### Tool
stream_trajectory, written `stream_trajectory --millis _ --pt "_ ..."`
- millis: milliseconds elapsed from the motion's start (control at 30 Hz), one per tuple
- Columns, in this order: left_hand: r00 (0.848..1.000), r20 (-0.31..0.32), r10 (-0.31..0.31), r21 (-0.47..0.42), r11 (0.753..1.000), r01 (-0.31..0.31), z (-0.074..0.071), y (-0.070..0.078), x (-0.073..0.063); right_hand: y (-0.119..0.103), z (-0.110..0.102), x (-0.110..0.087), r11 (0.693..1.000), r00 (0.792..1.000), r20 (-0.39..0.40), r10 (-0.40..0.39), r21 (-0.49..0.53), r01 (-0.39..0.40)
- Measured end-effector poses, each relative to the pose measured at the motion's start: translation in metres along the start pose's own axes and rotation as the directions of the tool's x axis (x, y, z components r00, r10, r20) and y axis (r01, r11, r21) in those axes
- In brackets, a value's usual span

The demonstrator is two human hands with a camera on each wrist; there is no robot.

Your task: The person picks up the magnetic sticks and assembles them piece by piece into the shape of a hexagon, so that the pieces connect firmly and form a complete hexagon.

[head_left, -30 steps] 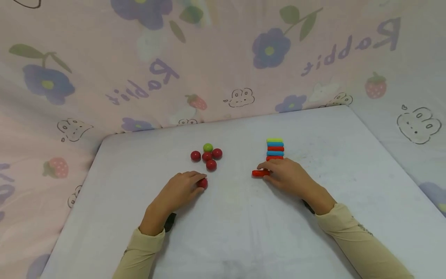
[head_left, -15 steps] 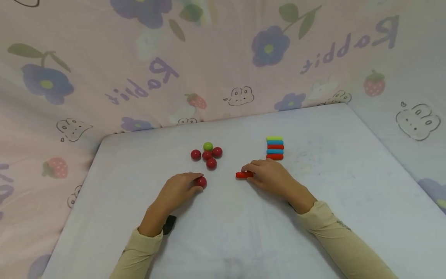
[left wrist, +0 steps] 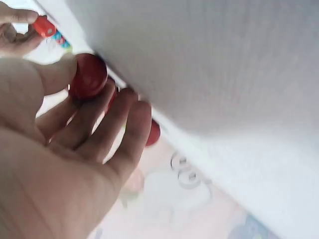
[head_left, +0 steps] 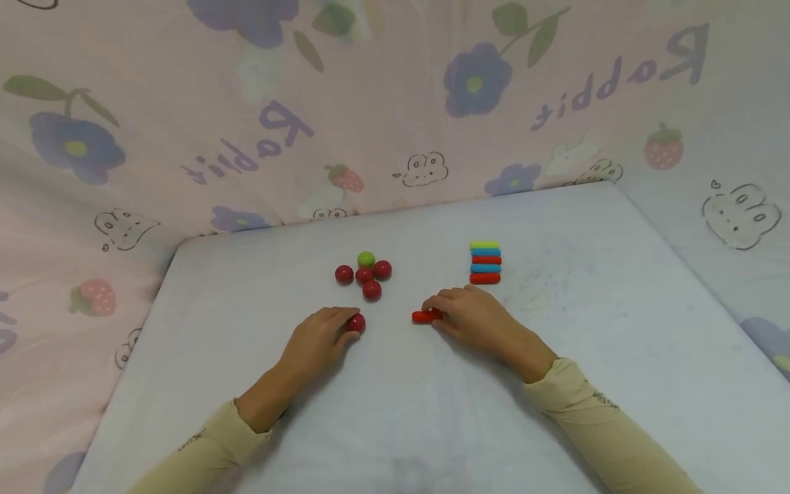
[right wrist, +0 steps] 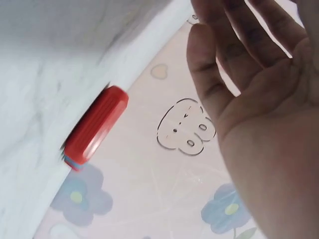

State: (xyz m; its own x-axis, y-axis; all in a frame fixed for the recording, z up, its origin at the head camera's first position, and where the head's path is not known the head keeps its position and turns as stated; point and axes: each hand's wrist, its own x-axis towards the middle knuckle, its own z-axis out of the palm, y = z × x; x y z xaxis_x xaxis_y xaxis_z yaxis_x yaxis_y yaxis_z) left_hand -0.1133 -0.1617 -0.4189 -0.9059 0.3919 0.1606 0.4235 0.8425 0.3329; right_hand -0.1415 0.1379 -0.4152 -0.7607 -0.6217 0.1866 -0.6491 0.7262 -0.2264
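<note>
My left hand [head_left: 311, 342] pinches a glossy dark red ball [head_left: 358, 323] between thumb and fingertips at the table surface. In the left wrist view the ball [left wrist: 90, 75] sits against the thumb tip, and the other fingers reach past it. Across from it, my right hand [head_left: 478, 319] grips a short red stick [head_left: 422, 316] by its right part, so the left end sticks out towards the ball. That stick's end [left wrist: 44, 27] also shows beyond the ball in the left wrist view. In the right wrist view the fingertips are cut off at the top edge.
Several red balls [head_left: 372, 291] and one green ball [head_left: 366, 259] form a cluster beyond my left hand. A column of short sticks [head_left: 485, 260], yellow-green, blue and red, lies just beyond my right hand. A patterned cloth [head_left: 370, 103] hangs behind the white table [head_left: 395, 425].
My right hand has slid left with the red stick, away from the column, then slightly nearer to me. The left hand keeps its ball almost in place while its forearm swings outward.
</note>
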Motion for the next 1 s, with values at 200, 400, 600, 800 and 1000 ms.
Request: stream_trajectory --millis 200,400,600,800,1000 --pt "0.999 -0.047 -0.022 -0.023 1.000 0.021 0.003 0.005 0.000 -0.001 -0.004 0.005 1.000 1.000 -0.014 -0.004 0.016 0.004" --pt "0.997 -0.007 -0.076 -0.019 0.997 0.076 0.000 0.004 -0.001 -0.011 0.001 0.018 0.999 0.999 0.004 -0.045 0.022 0.045" --pt "0.997 0.013 -0.075 -0.004 0.997 0.075 0.000 0.003 -0.009 -0.019 0.010 0.027 0.997 0.999 0.014 -0.052 0.066 0.051" --pt "0.998 0.009 -0.057 0.005 0.998 0.057 0.003 0.002 -0.011 -0.028 0.016 0.035 0.993 0.998 0.005 -0.059 0.103 0.058" --pt "0.999 -0.035 -0.018 0.001 1.000 0.018 0.003 0.003 -0.009 -0.041 0.019 0.045 0.993 0.996 0.006 -0.089 0.083 0.088"
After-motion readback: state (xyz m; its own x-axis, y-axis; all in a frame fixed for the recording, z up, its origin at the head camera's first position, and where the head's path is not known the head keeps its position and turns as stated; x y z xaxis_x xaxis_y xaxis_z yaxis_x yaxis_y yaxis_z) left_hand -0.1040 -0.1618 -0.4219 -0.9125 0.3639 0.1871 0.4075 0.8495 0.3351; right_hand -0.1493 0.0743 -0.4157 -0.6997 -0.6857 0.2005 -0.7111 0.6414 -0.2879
